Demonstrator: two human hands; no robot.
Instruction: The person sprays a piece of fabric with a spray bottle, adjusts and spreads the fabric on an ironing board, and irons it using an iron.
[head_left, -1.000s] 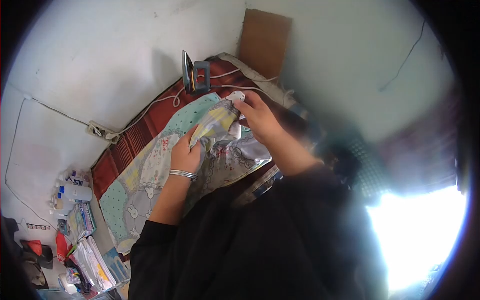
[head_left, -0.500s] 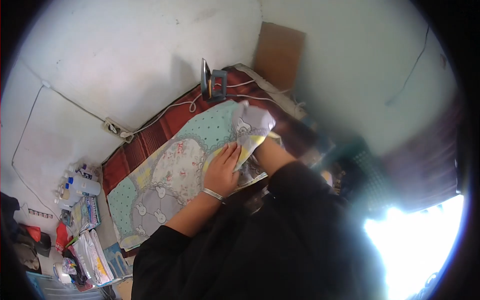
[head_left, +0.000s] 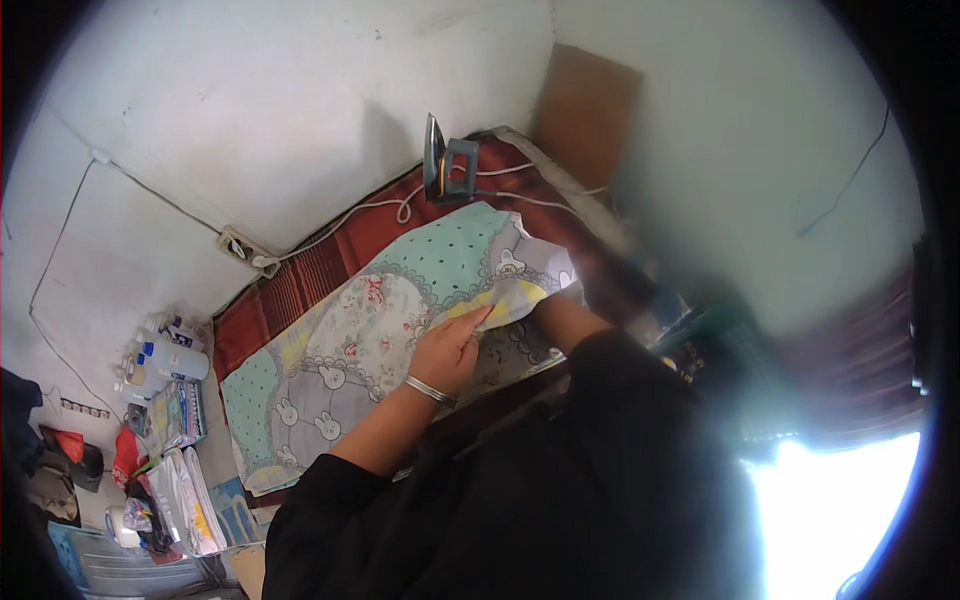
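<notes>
A patterned cloth [head_left: 380, 330] in mint, grey, yellow and floral patches with rabbits lies spread on a red striped cover [head_left: 300, 287]. My left hand [head_left: 448, 350], with silver bangles at the wrist, rests on the near part of the cloth, fingers stretched out toward its yellow edge. My right hand is hidden under or inside the raised right end of the cloth; only the wrist and forearm show. Beyond the cloth, a grey iron [head_left: 452, 165] stands upright on its heel, its pale cord trailing along the wall side.
A socket strip [head_left: 245, 250] with plugs is by the left wall. Bottles [head_left: 175, 360] and stacked packets [head_left: 187, 500] stand at the left. A brown board [head_left: 588, 112] leans in the corner. Bright light comes from the lower right.
The cloth's bunched right end has been unfolded and laid flatter. My left hand has let go of its fold and lies on top; my right hand has gone out of sight beneath the cloth.
</notes>
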